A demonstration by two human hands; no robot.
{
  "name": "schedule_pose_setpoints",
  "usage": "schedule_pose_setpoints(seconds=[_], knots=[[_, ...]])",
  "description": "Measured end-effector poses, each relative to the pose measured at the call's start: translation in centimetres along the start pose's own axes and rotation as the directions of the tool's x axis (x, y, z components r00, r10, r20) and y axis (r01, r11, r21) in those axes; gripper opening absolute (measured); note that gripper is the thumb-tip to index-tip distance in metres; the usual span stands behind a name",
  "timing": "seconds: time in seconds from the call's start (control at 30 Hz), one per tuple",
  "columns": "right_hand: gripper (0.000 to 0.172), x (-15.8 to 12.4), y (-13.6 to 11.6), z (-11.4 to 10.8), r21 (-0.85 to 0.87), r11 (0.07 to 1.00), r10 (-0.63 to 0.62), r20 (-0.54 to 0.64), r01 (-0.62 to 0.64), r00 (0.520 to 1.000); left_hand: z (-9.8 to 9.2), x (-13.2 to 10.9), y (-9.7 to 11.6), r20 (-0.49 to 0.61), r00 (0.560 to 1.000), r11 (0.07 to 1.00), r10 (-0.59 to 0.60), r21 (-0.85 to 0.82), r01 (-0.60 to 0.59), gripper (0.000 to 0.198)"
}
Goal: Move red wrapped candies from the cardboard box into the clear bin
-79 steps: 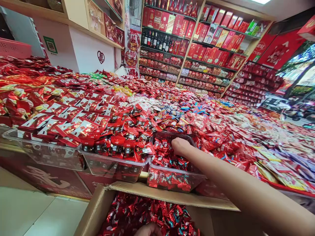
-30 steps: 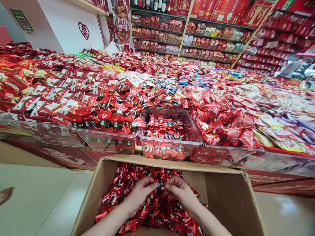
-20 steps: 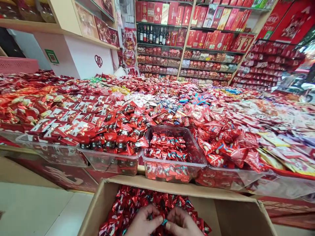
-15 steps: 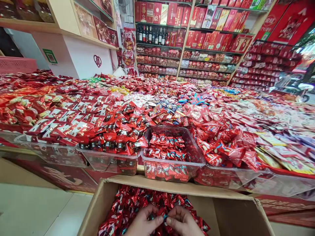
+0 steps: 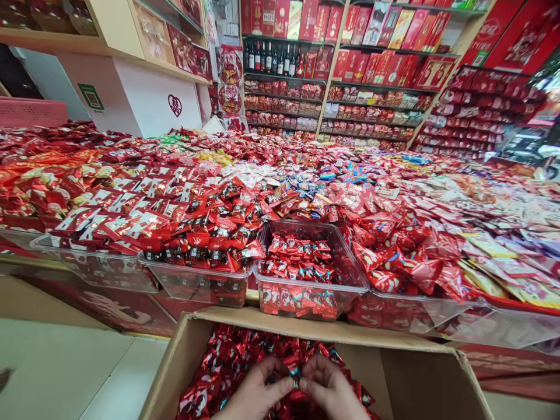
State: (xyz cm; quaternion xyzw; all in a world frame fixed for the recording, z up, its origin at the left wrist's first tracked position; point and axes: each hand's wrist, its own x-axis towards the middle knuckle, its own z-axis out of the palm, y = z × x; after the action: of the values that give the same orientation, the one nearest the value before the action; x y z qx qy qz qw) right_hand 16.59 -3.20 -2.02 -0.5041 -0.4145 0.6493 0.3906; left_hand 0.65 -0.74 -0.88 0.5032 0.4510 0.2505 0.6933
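Observation:
Low in the head view, my left hand (image 5: 262, 388) and my right hand (image 5: 326, 382) meet above an open cardboard box (image 5: 315, 331). Between their fingertips is a red wrapped candy (image 5: 293, 366) with a blue patch, each hand pinching one side of it. A loose heap of similar shiny red candies (image 5: 236, 350) fills the left and middle of the box under my hands. Just beyond the box's far edge stands a clear plastic bin (image 5: 301, 291), partly filled with the same kind of red candies lined up in rows (image 5: 301, 251).
Clear bins heaped with red candies (image 5: 205, 251) flank it on the left, and larger red packets (image 5: 406, 262) pile up on the right. Behind spreads a wide candy display. Shelves hold wine bottles (image 5: 271, 58) and red boxes (image 5: 371, 67). Pale floor tiles (image 5: 122, 379) show at left.
The view has shifted slightly. My hands stay together over the box, and the candy between my fingertips now shows more plainly, its blue patch facing up.

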Motion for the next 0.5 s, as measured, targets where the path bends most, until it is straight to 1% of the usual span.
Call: schedule_pose_setpoints(seconds=[0.07,0.13,0.2,0.23,0.27,0.3,0.33,0.37,0.43,0.47,0.5], knots=[[0.026,-0.3,-0.6,0.3,-0.036,0.999,0.001,0.004,0.0,1.0,0.2,-0.3,0.2,0.004,1.0,1.0,-0.019,0.024,0.019,0.03],[0.026,-0.6,-1.2,0.6,-0.072,0.997,0.016,0.033,-0.013,0.999,0.2,-0.4,0.2,0.001,0.998,0.997,-0.069,0.041,0.069,0.03],[0.024,-0.9,-1.8,0.8,-0.204,0.979,-0.014,0.023,0.018,1.0,0.3,-0.4,0.3,-0.009,0.995,0.994,-0.095,0.045,0.096,0.03],[0.022,-1.0,-2.0,0.9,-0.31,0.948,-0.072,0.004,0.07,0.997,0.3,-0.4,0.3,-0.018,0.995,0.994,-0.096,0.043,0.097,0.03],[0.021,-1.2,-2.2,0.9,-0.425,0.894,-0.158,0.001,0.144,0.987,0.3,-0.4,0.3,-0.029,0.996,0.995,-0.089,0.039,0.09,0.03],[0.021,-1.3,-2.3,0.8,-0.528,0.818,-0.253,0.026,0.228,0.967,0.3,-0.3,0.3,-0.034,0.996,0.996,-0.085,0.03,0.086,0.03],[0.021,-1.3,-2.3,0.7,-0.603,0.737,-0.327,0.079,0.307,0.942,0.4,-0.2,0.3,-0.029,0.995,0.996,-0.091,0.022,0.092,0.03],[0.021,-1.3,-2.2,0.6,-0.647,0.667,-0.367,0.146,0.369,0.919,0.4,-0.1,0.2,-0.017,0.994,0.994,-0.105,0.012,0.105,0.031],[0.018,-1.3,-1.7,0.3,-0.693,0.575,-0.368,0.256,0.435,0.894,0.4,0.1,-0.1,0.014,0.99,0.99,-0.142,-0.005,0.142,0.032],[0.018,-1.2,-1.5,0.2,-0.709,0.544,-0.363,0.283,0.449,0.888,0.5,0.2,-0.2,0.022,0.987,0.988,-0.157,-0.007,0.157,0.032],[0.02,-1.2,-1.2,0.1,-0.723,0.52,-0.367,0.292,0.455,0.883,0.5,0.2,-0.3,0.024,0.985,0.986,-0.168,-0.011,0.169,0.031]])
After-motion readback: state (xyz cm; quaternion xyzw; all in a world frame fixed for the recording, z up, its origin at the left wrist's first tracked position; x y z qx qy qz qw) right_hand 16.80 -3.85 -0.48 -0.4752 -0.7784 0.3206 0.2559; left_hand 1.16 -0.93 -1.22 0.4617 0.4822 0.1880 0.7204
